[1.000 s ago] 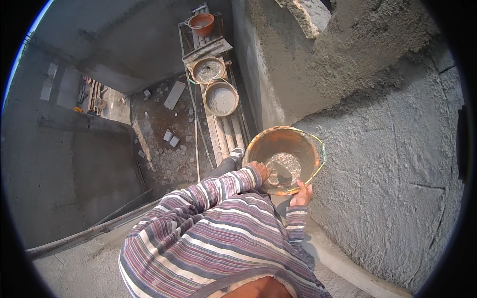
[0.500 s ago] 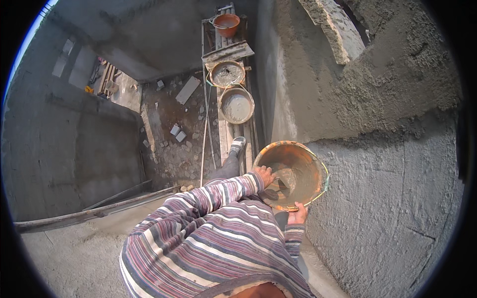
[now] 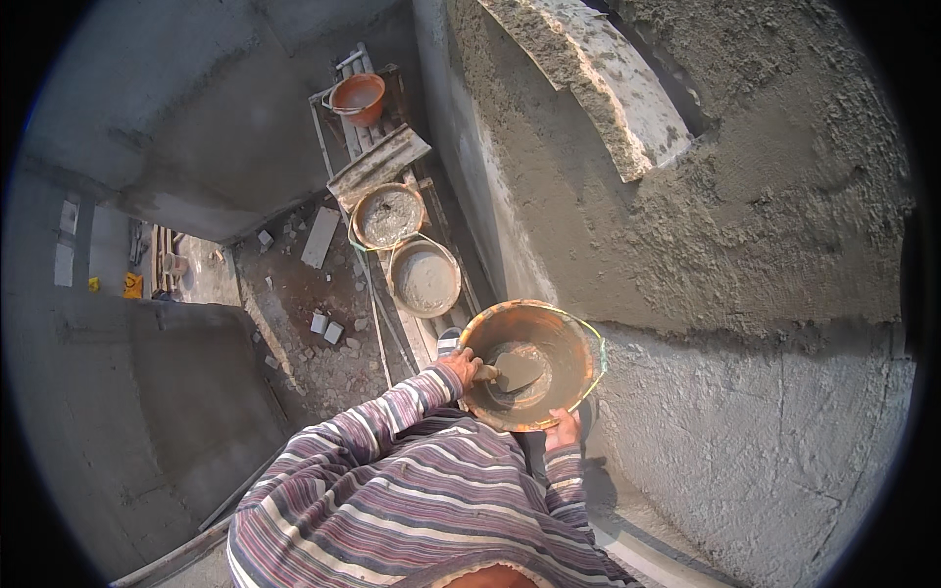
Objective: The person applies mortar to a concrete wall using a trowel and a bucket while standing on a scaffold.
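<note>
I hold an orange, mortar-smeared bucket [image 3: 569,355] in front of me, tilted so its inside shows. Its right rim is gripped by my right hand [image 3: 563,429], whose fingers are partly hidden. At the left rim, my left hand [image 3: 458,367] is closed round the handle of a trowel [image 3: 518,371]. The trowel's grey blade lies inside the bucket, above wet mortar at the bottom. A pale green wire handle hangs along the bucket's right side.
Beyond my foot, two mortar buckets, one nearer [image 3: 425,279] and one farther [image 3: 388,216], stand on a narrow plank scaffold [image 3: 417,338]. An orange bucket [image 3: 359,98] is at its far end. Rubble [image 3: 333,372] lies below on the left. A partly plastered wall [image 3: 745,421] rises at right.
The view has swung, shifting the scaffold leftward in the picture. My left hand now has the trowel handle at the rim, and the blade shows flatter and more plainly inside the bucket.
</note>
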A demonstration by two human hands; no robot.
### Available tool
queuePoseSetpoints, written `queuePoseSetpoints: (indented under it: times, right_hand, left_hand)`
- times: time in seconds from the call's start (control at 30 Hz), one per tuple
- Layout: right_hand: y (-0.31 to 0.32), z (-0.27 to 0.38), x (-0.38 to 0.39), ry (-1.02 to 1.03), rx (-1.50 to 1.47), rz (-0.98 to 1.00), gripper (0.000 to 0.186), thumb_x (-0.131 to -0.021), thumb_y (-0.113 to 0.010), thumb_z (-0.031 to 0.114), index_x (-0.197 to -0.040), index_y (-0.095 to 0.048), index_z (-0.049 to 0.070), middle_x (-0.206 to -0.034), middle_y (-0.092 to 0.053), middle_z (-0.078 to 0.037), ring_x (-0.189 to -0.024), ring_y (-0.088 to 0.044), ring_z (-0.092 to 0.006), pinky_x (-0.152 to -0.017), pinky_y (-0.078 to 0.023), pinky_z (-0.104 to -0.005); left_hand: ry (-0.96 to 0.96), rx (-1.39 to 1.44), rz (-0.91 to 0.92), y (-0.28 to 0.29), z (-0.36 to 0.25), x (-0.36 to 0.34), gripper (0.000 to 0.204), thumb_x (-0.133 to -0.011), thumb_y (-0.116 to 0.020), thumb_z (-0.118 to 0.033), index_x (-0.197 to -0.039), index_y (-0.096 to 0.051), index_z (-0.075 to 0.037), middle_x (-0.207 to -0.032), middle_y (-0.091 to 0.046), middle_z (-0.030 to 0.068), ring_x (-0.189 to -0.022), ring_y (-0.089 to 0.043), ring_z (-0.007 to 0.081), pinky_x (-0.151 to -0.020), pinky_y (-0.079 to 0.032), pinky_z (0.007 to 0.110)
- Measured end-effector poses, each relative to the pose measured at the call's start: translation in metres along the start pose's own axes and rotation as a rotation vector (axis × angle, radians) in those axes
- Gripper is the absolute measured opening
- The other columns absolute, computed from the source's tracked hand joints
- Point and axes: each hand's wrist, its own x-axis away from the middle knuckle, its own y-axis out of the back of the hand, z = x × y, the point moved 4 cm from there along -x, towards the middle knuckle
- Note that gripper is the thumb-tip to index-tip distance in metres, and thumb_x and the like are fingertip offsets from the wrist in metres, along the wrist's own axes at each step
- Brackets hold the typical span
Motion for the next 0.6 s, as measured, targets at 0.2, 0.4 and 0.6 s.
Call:
queuePoseSetpoints:
  times: [0.2, 0.4, 0.6]
  right_hand:
    - [-0.023, -0.006, 0.005, 0.023, -0.051, -0.019, 0.048, -0.066, -0.056, -0.003, -0.113, -0.047, 0.003, -0.098, -0.054, -0.009, -0.086, -0.057, -0.0258, -0.073, -0.051, -0.0384]
    - [0.002, 0.004, 0.009, 0.028, -0.058, 0.026, 0.054, -0.068, -0.054, -0.003, -0.119, -0.043, 0.006, -0.107, -0.054, -0.012, -0.096, -0.057, -0.029, -0.079, -0.05, -0.0469]
    - [0.049, 0.015, 0.009, 0.009, 0.018, 0.11, 0.056, -0.069, -0.053, -0.002, -0.123, -0.041, 0.005, -0.11, -0.053, -0.012, -0.1, -0.056, -0.0303, -0.082, -0.049, -0.0486]
  left_hand:
    - [0.003, -0.057, -0.043, 0.016, 0.014, -0.015, 0.048, -0.076, -0.064, -0.024, -0.119, -0.048, -0.009, -0.115, -0.046, 0.0137, -0.113, -0.047, 0.0331, -0.087, -0.047, 0.042]
    - [0.052, 0.088, -0.183, 0.025, -0.02, 0.003, 0.043, -0.078, -0.062, -0.027, -0.115, -0.051, -0.008, -0.111, -0.048, 0.015, -0.107, -0.051, 0.0325, -0.091, -0.044, 0.04]
    - [0.028, 0.1, -0.185, -0.009, -0.043, 0.014, 0.043, -0.077, -0.064, -0.027, -0.113, -0.052, -0.009, -0.112, -0.048, 0.0148, -0.105, -0.053, 0.0341, -0.085, -0.047, 0.042]
